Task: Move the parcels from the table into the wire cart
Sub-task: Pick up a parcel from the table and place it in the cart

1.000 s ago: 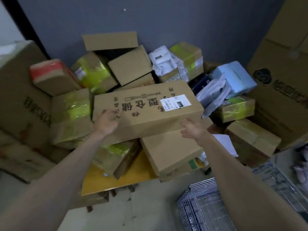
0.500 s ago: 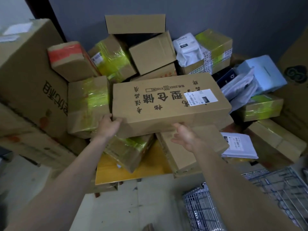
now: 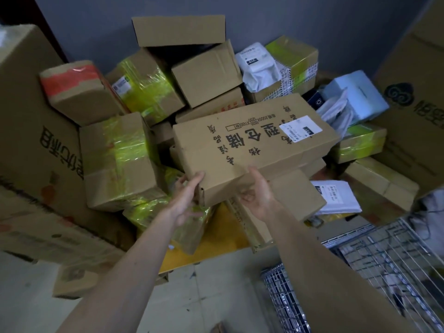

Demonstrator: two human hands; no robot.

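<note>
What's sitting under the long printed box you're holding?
Under the long printed box a plain brown carton shows, on the yellow table. Both hands, left hand and right hand, grip its near end. Whatever lies below its middle is covered.

Now gripping the near end of the long brown printed cardboard box (image 3: 252, 150) with both hands, left hand (image 3: 186, 200) and right hand (image 3: 258, 193) closer together, lifting and swinging it off the pile.

A flat blue-grey wall (image 3: 324, 22) closes off the back of the room — dim, even light. The floor (image 3: 211, 296) is pale tile, scuffed and spotted. Tall printed cartons (image 3: 31, 131) stand along the left, another stack (image 3: 418, 97) on the right. A yellow worktop (image 3: 216, 246) juts forward.
</note>
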